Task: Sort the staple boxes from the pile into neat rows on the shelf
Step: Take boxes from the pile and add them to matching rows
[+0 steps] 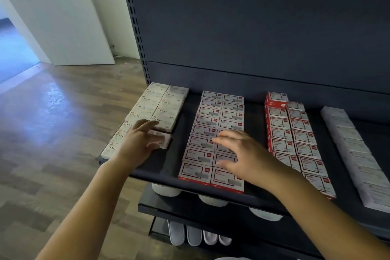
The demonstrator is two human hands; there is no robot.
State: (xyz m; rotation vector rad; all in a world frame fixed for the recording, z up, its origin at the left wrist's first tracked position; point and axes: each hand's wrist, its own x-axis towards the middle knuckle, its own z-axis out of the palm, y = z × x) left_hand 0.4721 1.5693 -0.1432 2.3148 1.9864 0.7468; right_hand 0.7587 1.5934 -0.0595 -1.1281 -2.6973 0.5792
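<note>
Head view showing a dark shelf carrying staple boxes in four groups of neat rows. Sitting at far left: white boxes in two columns. Lying at centre: red-and-white boxes, two columns, front pair reaching the shelf edge. Standing further right: a second red-and-white group, two columns, rearmost box raised on edge. Running along the far right: a pale single column, print too blurred for reading. Left hand reaching over the white group, fingers loosely extended, resting on a blurred box at the front of the right-hand white column; gripping or merely touching, cannot tell. Right hand hovering over the central group, fingers spread and relaxed, holding nothing. Showing below: lower shelves with white rounded items. Lying at left: wooden floor, white door.
</note>
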